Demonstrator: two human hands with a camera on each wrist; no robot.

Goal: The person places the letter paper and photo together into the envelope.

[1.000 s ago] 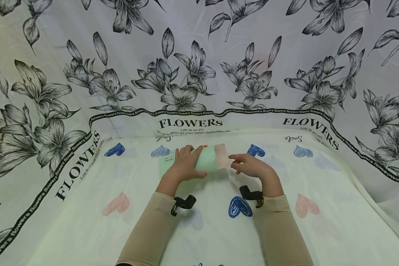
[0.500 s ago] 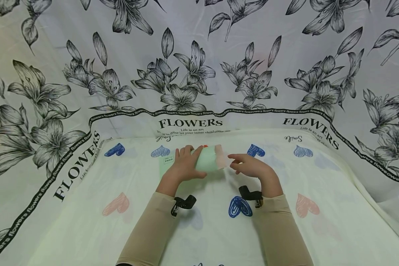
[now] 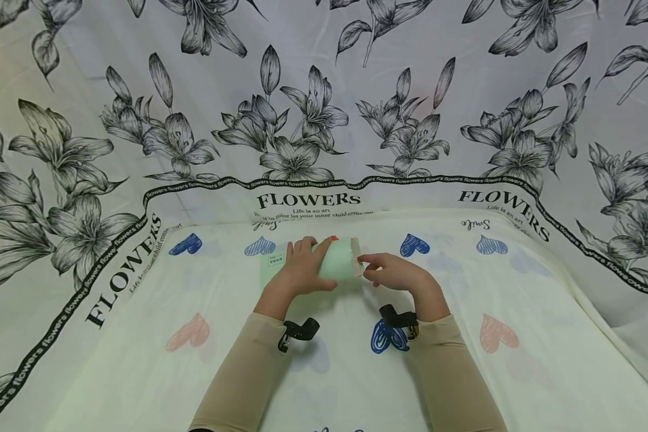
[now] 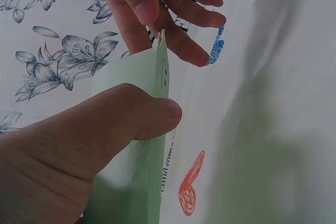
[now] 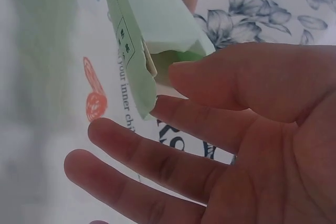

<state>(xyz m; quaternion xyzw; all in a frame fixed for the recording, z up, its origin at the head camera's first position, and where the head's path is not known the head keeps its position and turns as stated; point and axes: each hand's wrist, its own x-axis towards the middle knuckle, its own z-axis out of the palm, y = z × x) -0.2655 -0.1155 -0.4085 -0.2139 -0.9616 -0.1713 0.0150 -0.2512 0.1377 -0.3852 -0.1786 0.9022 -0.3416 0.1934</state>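
A pale green paper box (image 3: 337, 259) lies on its side in the middle of the head view, its right end open. My left hand (image 3: 304, 267) grips it from the left, thumb along the near side and fingers over the top. My right hand (image 3: 391, 270) is at the open end, pinching a pale pinkish flap (image 3: 356, 249) between thumb and index finger. In the right wrist view the dark opening (image 5: 168, 59) shows beside my thumb tip, while my other fingers stretch out loosely. Small printed characters in a frame mark a green side panel (image 5: 126, 43).
A white cloth (image 3: 324, 384) with blue and pink hearts covers the surface under my hands. Behind it hangs a curtain (image 3: 421, 198) printed with black lilies and lettering. Black wrist mounts (image 3: 300, 329) sit on both sleeves.
My right hand has moved left toward the box. The pinkish flap, which stuck out to the right, now shows much narrower, folding in at the end. My left hand keeps its hold.
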